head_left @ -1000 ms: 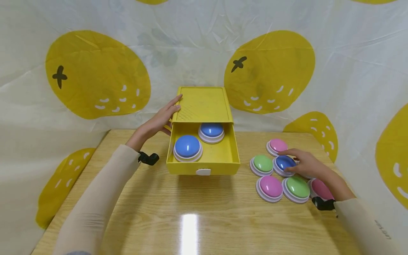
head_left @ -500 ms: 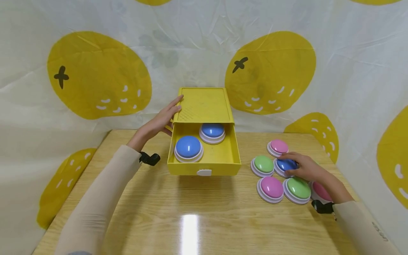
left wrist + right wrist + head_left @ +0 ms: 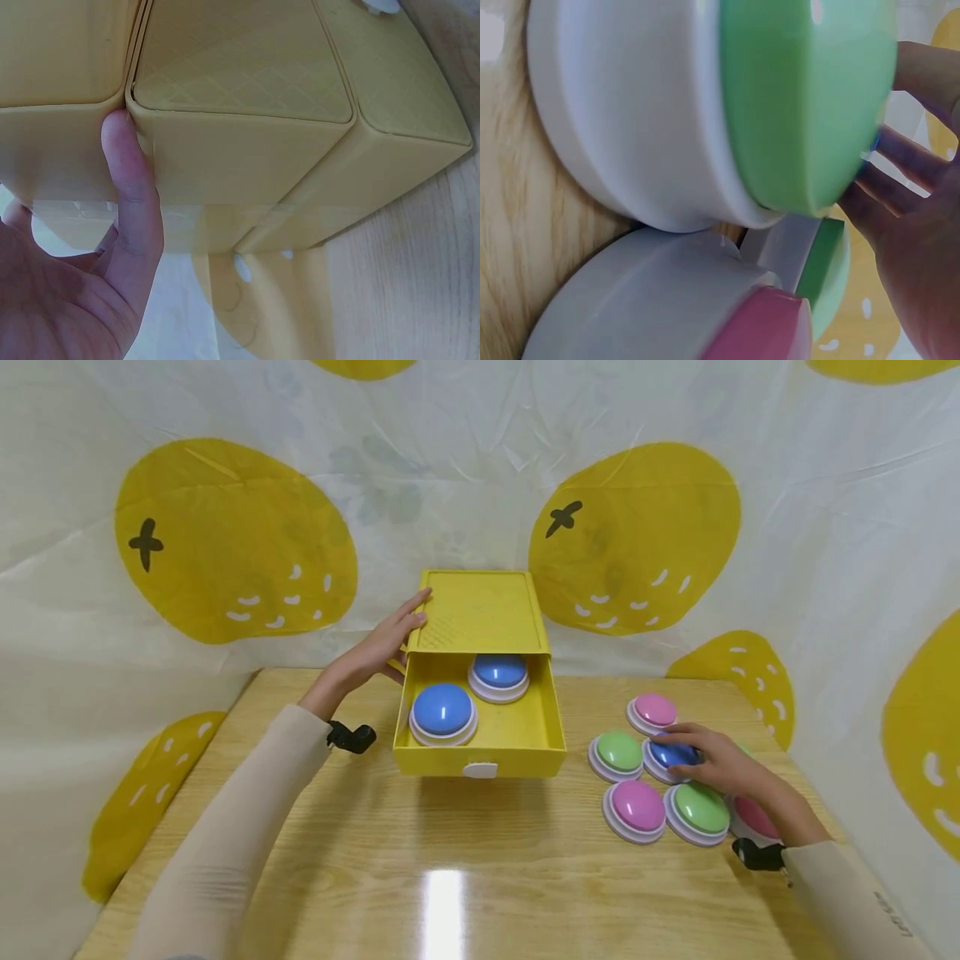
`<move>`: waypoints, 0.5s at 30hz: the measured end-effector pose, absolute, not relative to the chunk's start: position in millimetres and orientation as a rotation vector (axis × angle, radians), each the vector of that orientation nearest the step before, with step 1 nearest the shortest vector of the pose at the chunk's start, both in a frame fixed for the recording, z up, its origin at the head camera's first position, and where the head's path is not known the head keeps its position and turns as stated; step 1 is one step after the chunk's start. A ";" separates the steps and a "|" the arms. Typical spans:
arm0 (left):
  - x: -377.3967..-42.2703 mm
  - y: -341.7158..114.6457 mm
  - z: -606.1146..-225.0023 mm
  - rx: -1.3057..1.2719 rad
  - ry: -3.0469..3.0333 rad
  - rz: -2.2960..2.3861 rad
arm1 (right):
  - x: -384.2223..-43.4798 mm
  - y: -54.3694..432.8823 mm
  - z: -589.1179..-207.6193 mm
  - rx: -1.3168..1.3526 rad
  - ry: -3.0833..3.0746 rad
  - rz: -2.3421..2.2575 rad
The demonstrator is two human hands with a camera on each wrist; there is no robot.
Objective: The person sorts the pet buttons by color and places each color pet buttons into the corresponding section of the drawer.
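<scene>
My left hand [image 3: 378, 647] rests against the left side of a yellow drawer box [image 3: 480, 610], fingers on its upper edge. In the left wrist view the thumb [image 3: 131, 157] lies straight along a seam. The top drawer [image 3: 517, 760] is pulled out and holds two blue dome push buttons, one front left [image 3: 442, 710] and one farther back [image 3: 500, 672]. At the right my right hand [image 3: 723, 762] grips another blue push button [image 3: 675, 753] on the table, fingers on its far side and thumb on the near side. The right wrist view hides most of that button.
Around the right hand stand a pink button [image 3: 655, 709], a green one [image 3: 618, 750], a magenta one [image 3: 637, 805], another green one [image 3: 701, 808] and a dark pink one [image 3: 753, 818]. A patterned cloth [image 3: 450, 485] hangs behind and beside the wooden table [image 3: 525, 877].
My right hand has come down over the blue push button and closed its fingers about it. My left hand keeps its place on the box. The view has tilted slightly.
</scene>
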State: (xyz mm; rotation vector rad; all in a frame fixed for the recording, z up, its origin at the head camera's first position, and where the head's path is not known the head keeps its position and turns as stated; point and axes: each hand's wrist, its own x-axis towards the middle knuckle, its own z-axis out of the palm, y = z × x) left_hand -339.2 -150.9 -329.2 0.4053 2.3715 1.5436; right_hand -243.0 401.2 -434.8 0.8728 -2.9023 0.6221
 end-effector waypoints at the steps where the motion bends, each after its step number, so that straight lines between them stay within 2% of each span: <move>1: -339.4 -151.1 -329.3 0.408 2.371 1.547 | -242.8 400.9 -434.4 0.868 -2.904 0.617; 15: -339.6 -152.0 -329.8 0.409 2.365 1.546 | -239.8 399.7 -411.7 0.841 -2.870 0.503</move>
